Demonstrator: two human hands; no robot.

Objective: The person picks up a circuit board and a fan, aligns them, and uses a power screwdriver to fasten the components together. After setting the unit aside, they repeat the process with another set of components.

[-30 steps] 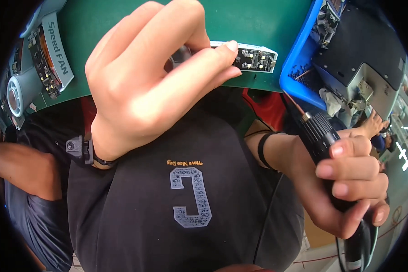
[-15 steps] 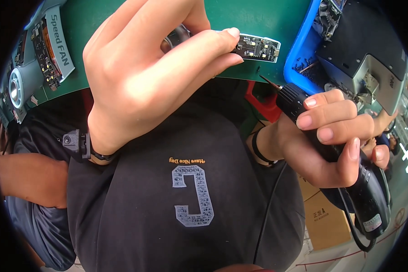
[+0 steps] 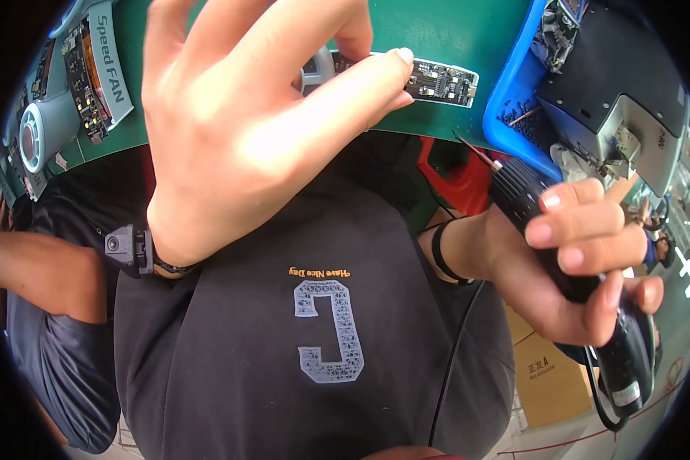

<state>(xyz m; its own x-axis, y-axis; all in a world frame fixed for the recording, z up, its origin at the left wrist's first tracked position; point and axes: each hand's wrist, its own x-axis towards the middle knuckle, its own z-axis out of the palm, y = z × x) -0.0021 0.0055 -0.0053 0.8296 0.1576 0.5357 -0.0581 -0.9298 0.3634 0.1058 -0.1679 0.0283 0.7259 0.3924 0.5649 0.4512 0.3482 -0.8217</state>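
Observation:
My left hand is over the green work surface, its thumb and a finger closed on a narrow black circuit board edged by a pale housing. Part of a rounded grey piece shows between its fingers; the rest is hidden by the hand. On the right, my right hand is wrapped around a black electric screwdriver. Its thin bit points up and left, below the board's right end and apart from it.
A blue tray with small dark screws and metal parts stands at right, beside a black-and-grey machine. Grey fan housings with circuit boards lie at left, near another person's arm. A red stool and a cardboard box are below.
My right hand and the screwdriver have moved right and slightly down, away from the board. My left hand's fingers have spread somewhat, and the board has shifted slightly right.

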